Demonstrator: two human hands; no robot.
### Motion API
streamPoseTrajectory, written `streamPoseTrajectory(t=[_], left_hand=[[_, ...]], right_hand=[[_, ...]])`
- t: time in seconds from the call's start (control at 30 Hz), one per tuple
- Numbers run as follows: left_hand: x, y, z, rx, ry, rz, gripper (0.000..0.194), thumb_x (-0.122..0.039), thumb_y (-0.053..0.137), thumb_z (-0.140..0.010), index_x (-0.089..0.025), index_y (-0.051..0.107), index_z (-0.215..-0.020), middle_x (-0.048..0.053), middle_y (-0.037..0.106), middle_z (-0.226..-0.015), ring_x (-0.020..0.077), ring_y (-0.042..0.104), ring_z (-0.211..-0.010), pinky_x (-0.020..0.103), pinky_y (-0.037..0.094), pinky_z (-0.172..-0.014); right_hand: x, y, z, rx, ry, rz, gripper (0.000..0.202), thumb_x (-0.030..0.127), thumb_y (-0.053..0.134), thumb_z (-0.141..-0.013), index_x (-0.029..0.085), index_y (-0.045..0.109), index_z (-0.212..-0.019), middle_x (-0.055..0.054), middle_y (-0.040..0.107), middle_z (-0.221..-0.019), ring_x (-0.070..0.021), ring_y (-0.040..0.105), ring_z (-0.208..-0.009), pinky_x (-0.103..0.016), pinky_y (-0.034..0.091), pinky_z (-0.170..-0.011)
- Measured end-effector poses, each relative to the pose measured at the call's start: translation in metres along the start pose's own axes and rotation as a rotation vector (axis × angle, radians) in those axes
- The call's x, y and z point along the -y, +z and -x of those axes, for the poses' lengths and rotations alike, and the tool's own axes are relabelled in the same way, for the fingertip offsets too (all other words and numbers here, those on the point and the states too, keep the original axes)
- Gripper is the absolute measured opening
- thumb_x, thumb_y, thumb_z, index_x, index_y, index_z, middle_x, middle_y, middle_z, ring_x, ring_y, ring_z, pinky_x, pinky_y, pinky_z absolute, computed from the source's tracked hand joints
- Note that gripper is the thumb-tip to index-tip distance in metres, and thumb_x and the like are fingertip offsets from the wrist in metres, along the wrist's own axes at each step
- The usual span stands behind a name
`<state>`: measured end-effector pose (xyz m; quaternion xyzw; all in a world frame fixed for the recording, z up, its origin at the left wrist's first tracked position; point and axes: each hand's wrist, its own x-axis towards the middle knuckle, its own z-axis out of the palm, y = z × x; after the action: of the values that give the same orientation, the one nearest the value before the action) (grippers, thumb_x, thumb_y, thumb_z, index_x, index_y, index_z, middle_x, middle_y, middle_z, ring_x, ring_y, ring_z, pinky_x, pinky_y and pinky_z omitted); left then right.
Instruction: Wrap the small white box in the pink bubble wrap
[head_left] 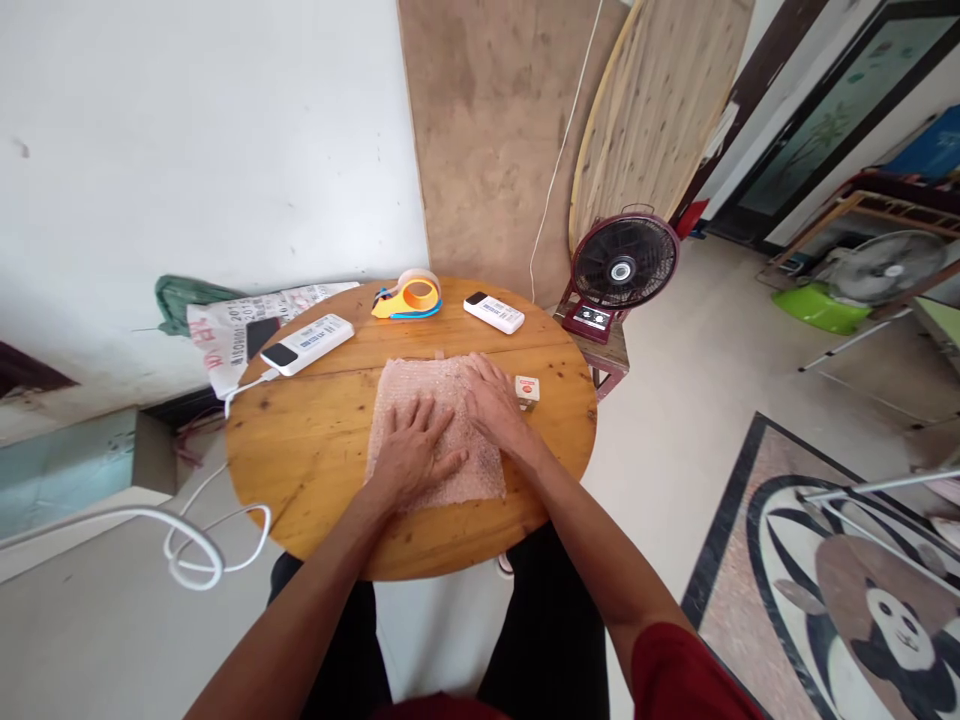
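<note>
- I see the round wooden table (307, 440) carrying everything within reach.
- The pinkish bubble wrap (416, 378) lies flat near the table's front middle, under both palms; I judge the smoothing-out largely done, though I can't tell whether it's folded or holds anything.
- My left hand (409, 450) presses on it palm down, fingers spread wide, gripping nothing.
- My right hand (491, 400) rests on its right side, fingers extended and closer together, also gripping nothing.
- The tape dispenser (394, 303) sits beyond the wrap, between two white devices; no tape shows on the wrap.
- The small box (527, 388) is just beside my right hand, off the wrap and uncovered.
</note>
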<state>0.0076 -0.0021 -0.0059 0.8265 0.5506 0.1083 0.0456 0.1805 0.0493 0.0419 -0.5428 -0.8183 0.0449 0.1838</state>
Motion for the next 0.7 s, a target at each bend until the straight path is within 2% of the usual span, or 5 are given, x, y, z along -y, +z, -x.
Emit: streamPoseTrajectory(t=[0.17, 0.3, 0.4, 0.5, 0.7], left_hand=[[-0.002, -0.003, 0.001, -0.011, -0.007, -0.004, 0.070, -0.064, 0.045, -0.088, -0.023, 0.045, -0.145, 0.016, 0.032, -0.157, 0.0372, 0.021, -0.147, 0.061, 0.011, -0.116], [-0.003, -0.005, 0.002, -0.009, -0.007, 0.007, 0.069, -0.063, 0.046, -0.088, -0.023, 0.046, -0.144, 0.016, 0.032, -0.157, 0.0376, 0.021, -0.147, 0.061, 0.012, -0.115], [-0.004, -0.005, 0.001, -0.008, -0.014, 0.016, 0.069, -0.063, 0.047, -0.087, -0.024, 0.046, -0.144, 0.016, 0.032, -0.157, 0.0374, 0.022, -0.147, 0.061, 0.011, -0.115], [-0.003, -0.004, 0.001, -0.015, -0.011, 0.031, 0.069, -0.063, 0.048, -0.087, -0.024, 0.046, -0.144, 0.016, 0.031, -0.157, 0.0380, 0.022, -0.147, 0.062, 0.011, -0.115], [0.003, 0.000, 0.002, -0.044, 0.017, 0.121, 0.075, -0.062, 0.048, -0.087, -0.020, 0.039, -0.148, 0.016, 0.036, -0.155, 0.0396, 0.023, -0.146, 0.062, 0.005, -0.117]], right_hand=[[-0.030, -0.044, 0.016, 0.079, 0.088, 0.100, 0.061, 0.026, 0.058, -0.085, 0.012, 0.043, -0.143, -0.017, 0.041, -0.151, -0.0321, 0.036, -0.138, -0.048, 0.028, -0.111], [-0.071, -0.053, 0.032, 0.213, 0.274, 0.127, 0.050, 0.018, 0.059, -0.082, 0.015, 0.053, -0.131, -0.015, 0.064, -0.126, -0.0317, 0.056, -0.117, -0.045, 0.040, -0.098], [-0.081, -0.052, 0.038, 0.139, 0.299, -0.029, 0.041, 0.021, 0.063, -0.080, 0.019, 0.059, -0.120, -0.009, 0.070, -0.110, -0.0268, 0.064, -0.100, -0.039, 0.045, -0.090], [-0.060, -0.051, 0.036, 0.080, 0.203, -0.464, 0.039, 0.028, 0.070, -0.076, 0.019, 0.061, -0.114, -0.006, 0.070, -0.106, -0.0219, 0.065, -0.095, -0.035, 0.048, -0.087], [0.015, -0.026, 0.016, 0.281, -0.005, -1.160, 0.055, 0.031, 0.076, -0.072, 0.018, 0.057, -0.121, -0.005, 0.067, -0.118, -0.0189, 0.063, -0.105, -0.031, 0.047, -0.095]])
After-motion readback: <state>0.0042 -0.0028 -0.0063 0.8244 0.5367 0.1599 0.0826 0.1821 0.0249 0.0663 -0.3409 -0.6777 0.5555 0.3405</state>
